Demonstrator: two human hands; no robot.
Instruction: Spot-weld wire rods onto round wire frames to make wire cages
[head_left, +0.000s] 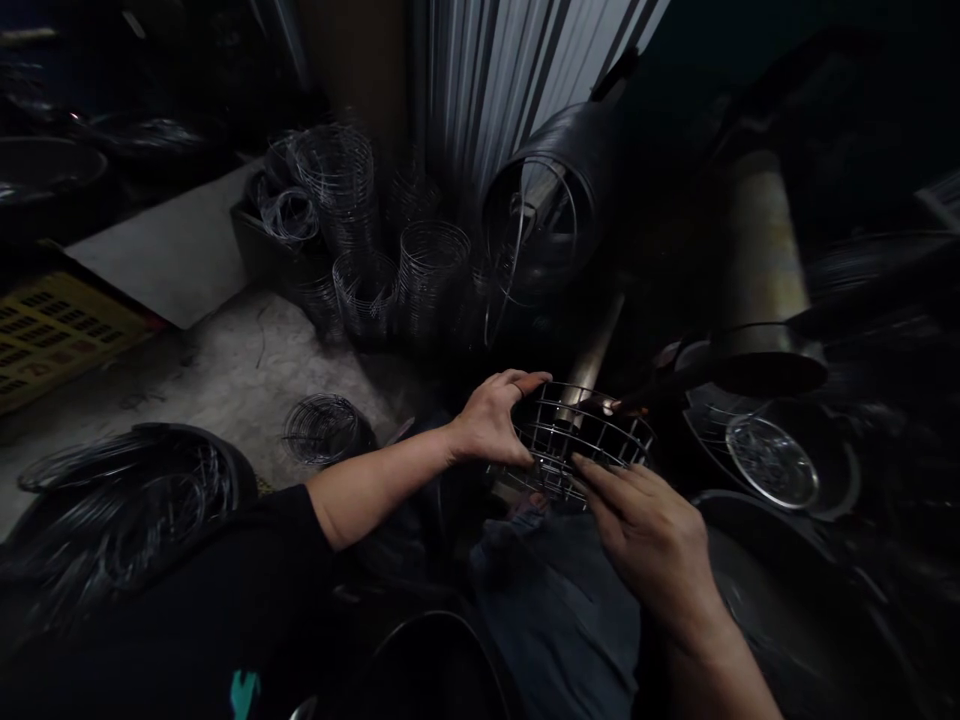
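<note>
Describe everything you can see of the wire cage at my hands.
The wire cage is rounded, of thin, metallic-looking wires: curved ones crossed by short ones, leaving squarish gaps. It shows just beyond the blue cloth. The left hand holds its left end; the right hand touches its near side. Shadow obscures the rest.

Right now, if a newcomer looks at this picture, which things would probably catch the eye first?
Probably the round wire cage near the middle, with the left hand holding its left side and the right hand touching its near edge. Beyond it, stacks of wire rings stand left of centre, and a pale ribbed panel stands out at the top. A yellow crate adds colour at the left edge.
</note>
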